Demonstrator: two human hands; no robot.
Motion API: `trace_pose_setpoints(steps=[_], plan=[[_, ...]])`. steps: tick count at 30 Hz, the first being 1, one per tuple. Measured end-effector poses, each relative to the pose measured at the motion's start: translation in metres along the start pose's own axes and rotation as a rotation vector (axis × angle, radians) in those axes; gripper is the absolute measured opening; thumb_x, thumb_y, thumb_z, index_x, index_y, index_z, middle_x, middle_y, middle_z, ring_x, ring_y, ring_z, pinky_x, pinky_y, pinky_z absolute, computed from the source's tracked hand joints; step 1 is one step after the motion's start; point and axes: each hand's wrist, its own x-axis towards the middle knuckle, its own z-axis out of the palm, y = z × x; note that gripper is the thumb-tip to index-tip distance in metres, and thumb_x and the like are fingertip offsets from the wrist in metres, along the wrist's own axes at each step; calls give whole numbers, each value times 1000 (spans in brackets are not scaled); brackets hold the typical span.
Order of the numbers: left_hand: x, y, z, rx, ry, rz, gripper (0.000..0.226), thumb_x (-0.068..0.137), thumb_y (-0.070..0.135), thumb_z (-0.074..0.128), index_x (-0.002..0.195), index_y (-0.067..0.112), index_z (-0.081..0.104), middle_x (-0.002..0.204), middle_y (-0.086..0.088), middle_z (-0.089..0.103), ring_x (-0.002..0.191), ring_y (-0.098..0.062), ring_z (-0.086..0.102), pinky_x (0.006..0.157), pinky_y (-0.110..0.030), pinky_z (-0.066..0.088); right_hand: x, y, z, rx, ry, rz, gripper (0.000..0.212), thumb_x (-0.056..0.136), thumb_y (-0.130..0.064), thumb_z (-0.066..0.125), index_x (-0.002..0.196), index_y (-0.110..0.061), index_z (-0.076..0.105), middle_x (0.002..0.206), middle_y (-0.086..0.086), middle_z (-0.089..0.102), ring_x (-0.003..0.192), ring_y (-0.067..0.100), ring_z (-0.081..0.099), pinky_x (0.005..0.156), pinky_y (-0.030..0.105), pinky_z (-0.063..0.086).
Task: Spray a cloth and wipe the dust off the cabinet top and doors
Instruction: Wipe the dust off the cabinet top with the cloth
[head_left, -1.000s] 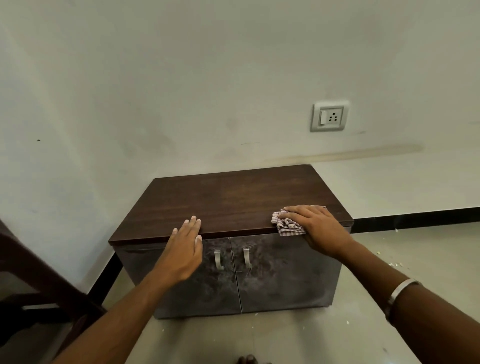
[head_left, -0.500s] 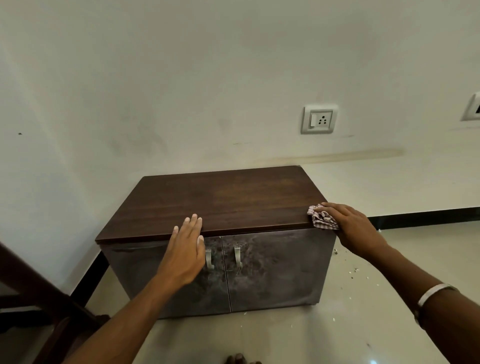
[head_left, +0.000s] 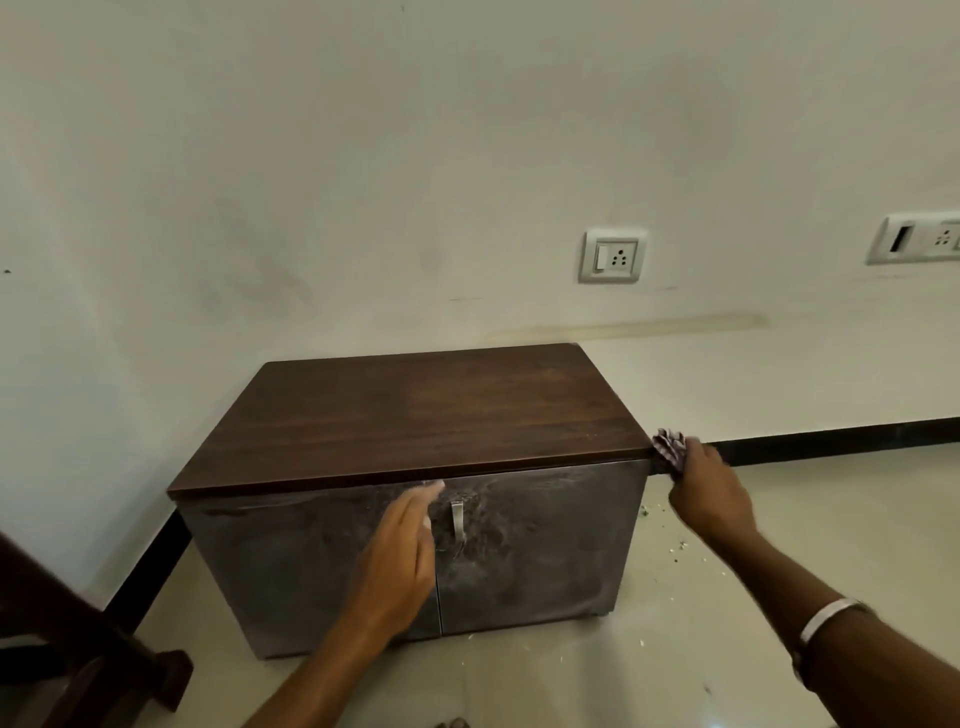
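Note:
A low cabinet stands against the wall, with a dark wood top (head_left: 426, 415) and two dusty grey doors (head_left: 535, 545). A metal handle (head_left: 457, 519) shows on the right door. My right hand (head_left: 709, 493) grips a bunched checked cloth (head_left: 669, 446) at the top's front right corner, just off its edge. My left hand (head_left: 402, 551) is in front of the left door near the handles, fingers straight and pointing up to the top's front edge, holding nothing. No spray bottle is in view.
A dark wooden piece of furniture (head_left: 62, 649) fills the bottom left corner. Crumbs and dust (head_left: 680, 545) lie on the tiled floor right of the cabinet. Two wall sockets (head_left: 613, 255) (head_left: 919, 239) sit above. A black skirting (head_left: 831, 441) runs along the wall.
My right hand slid the cloth rightward along the top's front edge and off its right corner. My left hand came off the top and dropped in front of the doors.

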Motion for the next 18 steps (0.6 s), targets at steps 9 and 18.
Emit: trace_pose_setpoints(steps=[9,18], plan=[[-9,7,59,-289,-13,-411,38,94,-1,45,130,10,50,112,-4,54,97,-16,54,83,-25,45,-76,-33,50,581,-28,198,33,91,-14,58,122,-12,43,110,8,58,94,21,59,80,40,56],[-7,7,64,-436,-52,-736,23,97,10,48,118,9,57,114,-12,61,93,-16,57,84,-28,47,-132,-87,86,1003,-400,219,34,95,-22,53,127,-20,41,116,3,58,102,20,58,93,40,49]])
